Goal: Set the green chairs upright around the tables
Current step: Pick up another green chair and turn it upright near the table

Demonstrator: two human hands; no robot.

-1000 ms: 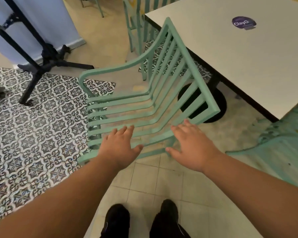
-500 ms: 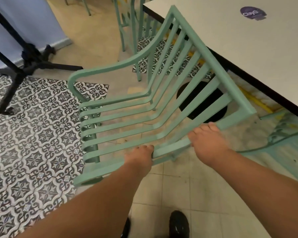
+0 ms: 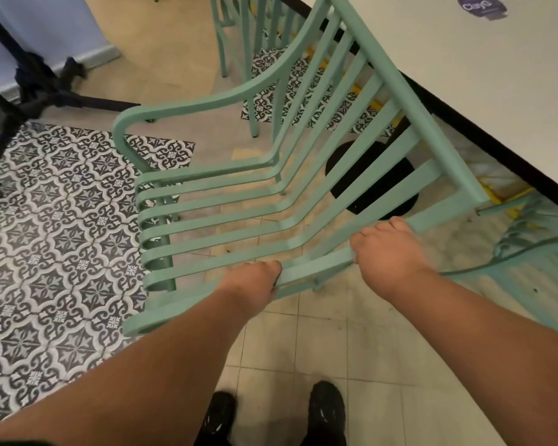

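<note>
Far left on the patterned tile floor [image 3: 55, 239], a black stand base [image 3: 23, 91] well apart from the tipped green chair [image 3: 271, 175]. At centre, left hand [image 3: 250, 284] and right hand [image 3: 387, 249] both curled tight round the chair's nearest slat, bare pale tiles and two black shoes [image 3: 326, 410] below. To the right, chair back tilted close against the white worktop [image 3: 464, 59] edge, black round pedestal foot [image 3: 371, 178] beneath, another green chair [image 3: 535, 259] just beside.

Even, soft indoor light is falling from above, leaving only faint shadows and no harsh glare. Wide-angle lens is bending straight lines near edges. Right-side green chair [image 3: 535, 252] is smearing with motion blur; centre is staying sharp.
</note>
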